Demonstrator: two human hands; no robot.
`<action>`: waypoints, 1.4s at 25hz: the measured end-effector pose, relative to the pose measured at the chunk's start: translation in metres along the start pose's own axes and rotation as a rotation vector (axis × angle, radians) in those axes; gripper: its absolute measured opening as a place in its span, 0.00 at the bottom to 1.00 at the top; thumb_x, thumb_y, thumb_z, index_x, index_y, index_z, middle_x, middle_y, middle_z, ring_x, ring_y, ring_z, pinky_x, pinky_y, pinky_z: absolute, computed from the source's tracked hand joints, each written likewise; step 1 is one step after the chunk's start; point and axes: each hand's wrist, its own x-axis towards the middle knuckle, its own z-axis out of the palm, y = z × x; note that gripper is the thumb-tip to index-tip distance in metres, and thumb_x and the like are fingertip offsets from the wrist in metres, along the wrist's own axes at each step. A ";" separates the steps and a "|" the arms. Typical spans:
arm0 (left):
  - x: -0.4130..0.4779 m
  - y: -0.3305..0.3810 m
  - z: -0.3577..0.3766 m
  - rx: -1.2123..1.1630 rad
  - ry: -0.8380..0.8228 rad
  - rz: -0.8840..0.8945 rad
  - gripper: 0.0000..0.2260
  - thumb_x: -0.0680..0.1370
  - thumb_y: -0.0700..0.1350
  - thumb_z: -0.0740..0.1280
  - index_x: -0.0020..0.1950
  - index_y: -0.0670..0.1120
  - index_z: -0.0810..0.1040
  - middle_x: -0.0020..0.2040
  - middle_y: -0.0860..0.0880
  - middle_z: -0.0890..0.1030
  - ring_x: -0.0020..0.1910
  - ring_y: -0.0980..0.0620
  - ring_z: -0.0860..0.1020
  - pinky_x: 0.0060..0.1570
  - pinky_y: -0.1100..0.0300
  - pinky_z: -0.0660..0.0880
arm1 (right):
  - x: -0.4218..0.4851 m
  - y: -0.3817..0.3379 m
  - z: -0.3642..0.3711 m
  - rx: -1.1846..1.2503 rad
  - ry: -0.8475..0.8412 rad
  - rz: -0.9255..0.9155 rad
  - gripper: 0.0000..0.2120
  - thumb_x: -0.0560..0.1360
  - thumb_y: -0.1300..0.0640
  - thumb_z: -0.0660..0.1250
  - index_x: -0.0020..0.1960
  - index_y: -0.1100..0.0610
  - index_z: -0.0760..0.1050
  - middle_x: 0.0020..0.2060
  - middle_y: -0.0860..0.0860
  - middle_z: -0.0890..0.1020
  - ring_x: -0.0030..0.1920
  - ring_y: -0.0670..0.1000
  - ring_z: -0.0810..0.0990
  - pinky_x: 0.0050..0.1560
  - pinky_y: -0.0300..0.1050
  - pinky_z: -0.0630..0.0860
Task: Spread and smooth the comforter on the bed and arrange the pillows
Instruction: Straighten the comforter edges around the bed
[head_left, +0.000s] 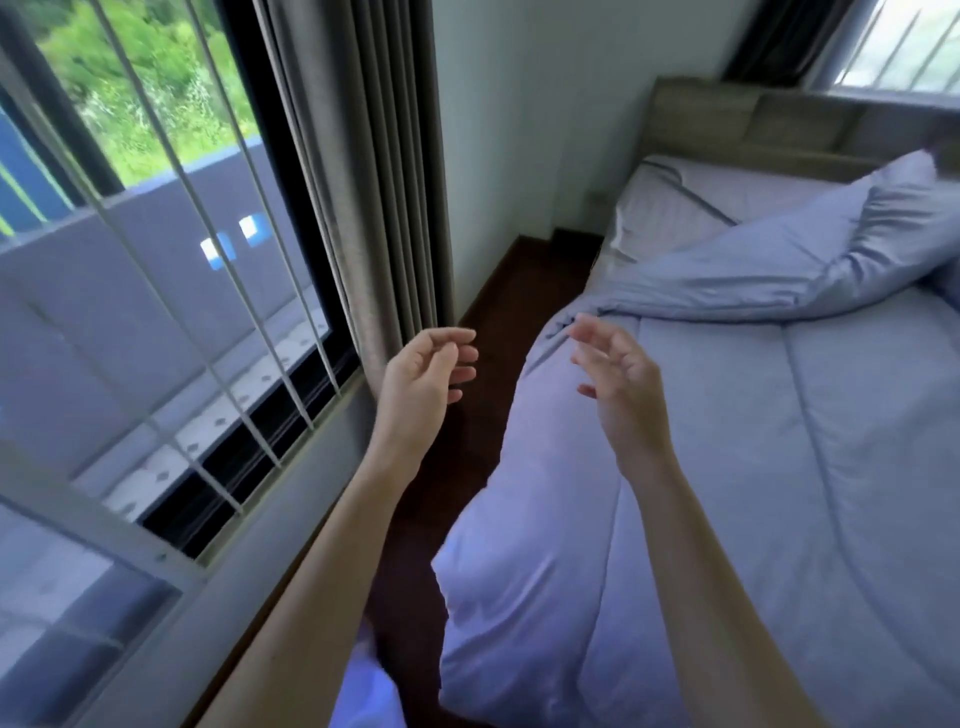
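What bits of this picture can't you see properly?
Head view:
- The white striped pillow: its right part is hidden under the folded-back pale blue quilted comforter.
- The comforter's far side: cut off by the right edge.
- A dark thing by the wooden headboard: blurred, cut by the right edge.
- A small wall fitting: too small to identify.

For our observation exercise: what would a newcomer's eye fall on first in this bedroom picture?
The left hand and right hand hang open mid-frame, holding nothing. Beneath the right one the pale blue comforter lies spread, its top bunched back near the wooden headboard. At left, a barred window shows greenery.
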 end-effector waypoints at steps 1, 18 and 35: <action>0.027 -0.006 -0.009 0.006 -0.032 -0.009 0.12 0.82 0.41 0.56 0.54 0.48 0.80 0.44 0.53 0.81 0.43 0.57 0.80 0.48 0.57 0.74 | 0.019 0.006 0.015 -0.005 0.035 0.010 0.14 0.78 0.59 0.63 0.62 0.50 0.76 0.53 0.41 0.81 0.53 0.45 0.80 0.46 0.39 0.76; 0.332 -0.022 0.061 0.127 -0.869 0.039 0.09 0.81 0.41 0.58 0.57 0.50 0.75 0.43 0.55 0.80 0.41 0.58 0.79 0.40 0.68 0.74 | 0.190 0.068 0.060 0.038 0.782 0.198 0.14 0.76 0.59 0.64 0.59 0.46 0.76 0.53 0.43 0.82 0.50 0.43 0.80 0.47 0.45 0.77; 0.552 -0.043 0.393 0.232 -1.328 0.103 0.09 0.81 0.41 0.58 0.54 0.50 0.77 0.45 0.53 0.80 0.43 0.55 0.79 0.43 0.62 0.73 | 0.383 0.115 -0.114 -0.113 1.223 0.244 0.10 0.76 0.60 0.62 0.49 0.46 0.77 0.45 0.47 0.83 0.44 0.47 0.81 0.42 0.41 0.76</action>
